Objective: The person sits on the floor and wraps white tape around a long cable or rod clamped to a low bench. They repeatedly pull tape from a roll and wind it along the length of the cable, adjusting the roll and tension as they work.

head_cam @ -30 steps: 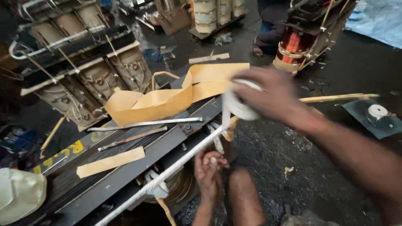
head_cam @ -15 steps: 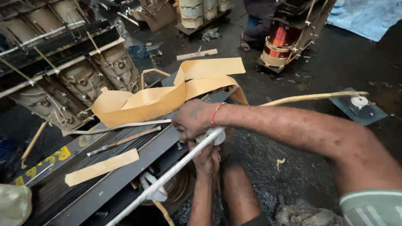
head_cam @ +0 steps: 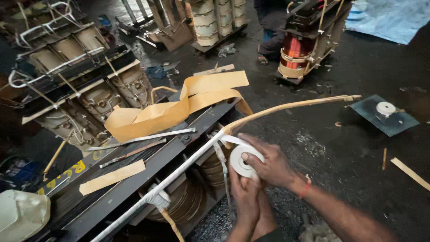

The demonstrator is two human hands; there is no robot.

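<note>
Two bare hands meet at a white roll of cloth tape (head_cam: 244,162) below the long tape-wrapped conductor rod (head_cam: 179,172) along the front edge of a dark steel transformer frame (head_cam: 134,179). Right hand (head_cam: 268,163) closes its grip round the roll; left hand (head_cam: 245,197) steadies it from beneath. Tan paper strips (head_cam: 179,107) lie crumpled on the frame.
</note>
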